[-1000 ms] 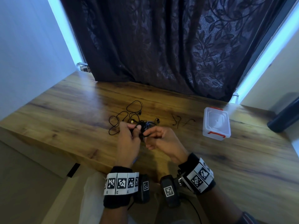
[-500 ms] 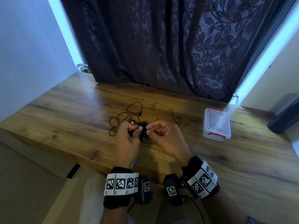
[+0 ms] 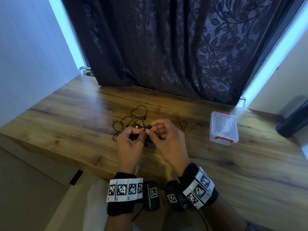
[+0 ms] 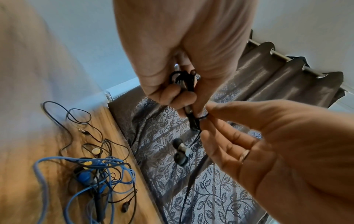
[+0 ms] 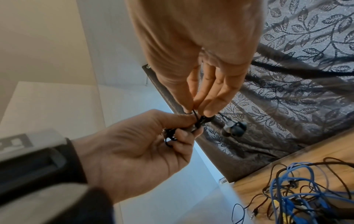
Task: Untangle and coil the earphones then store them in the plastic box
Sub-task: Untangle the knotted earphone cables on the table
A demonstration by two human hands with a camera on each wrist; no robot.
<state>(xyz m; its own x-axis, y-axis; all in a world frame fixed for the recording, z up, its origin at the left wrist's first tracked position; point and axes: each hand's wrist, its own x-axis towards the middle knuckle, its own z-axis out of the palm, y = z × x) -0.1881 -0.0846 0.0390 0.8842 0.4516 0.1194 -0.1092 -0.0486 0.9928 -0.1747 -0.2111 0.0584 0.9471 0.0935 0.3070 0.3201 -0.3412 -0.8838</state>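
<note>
Both hands hover over the wooden table (image 3: 250,164), working one black earphone set. My left hand (image 3: 138,132) grips the coiled black bundle (image 4: 184,81) between thumb and curled fingers. My right hand (image 3: 149,130) pinches a thin loop of the same cable (image 4: 203,117) beside the left thumb. Its two earbuds (image 4: 181,151) dangle below the bundle, also seen as earbuds (image 5: 234,128). A tangle of blue and black earphones (image 4: 95,171) lies on the table under and beyond the hands. The clear plastic box (image 3: 223,129) with red latches stands lidded to the right.
Loose black cable loops (image 3: 133,117) spread left of the hands. Small black hook-shaped pieces (image 3: 183,125) lie between the hands and the box. A blue jack plug (image 3: 138,168) shows near the table's front edge. A dark curtain (image 3: 166,47) hangs behind the table.
My right hand has moved up and slightly away from me, from below the bundle to beside the left thumb, now pinching a cable loop. The left hand has kept its grip.
</note>
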